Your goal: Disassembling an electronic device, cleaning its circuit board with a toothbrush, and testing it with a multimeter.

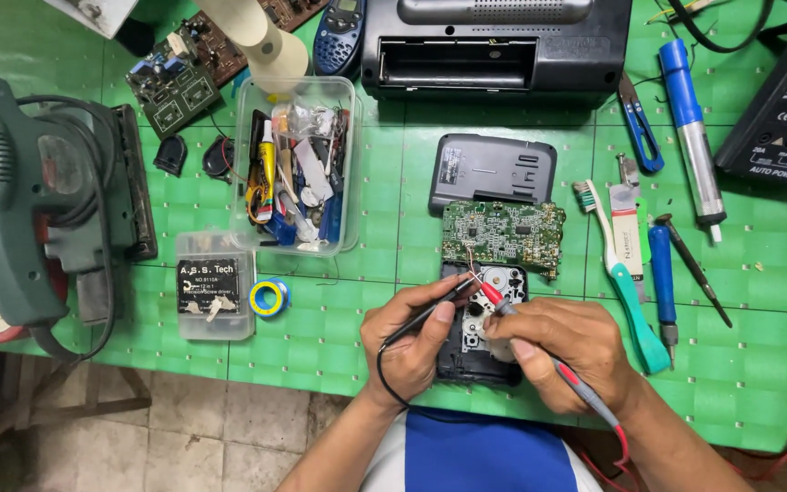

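The left hand (410, 339) pinches a thin black test probe (430, 314); the right hand (562, 351) pinches a red one (492, 293). Both tips sit close on the small open black gadget (483, 314) on the bench. A slip could make them touch.

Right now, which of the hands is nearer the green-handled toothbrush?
Right. The right hand sits just left of the toothbrush; the left hand lies farther left, beyond the opened device.
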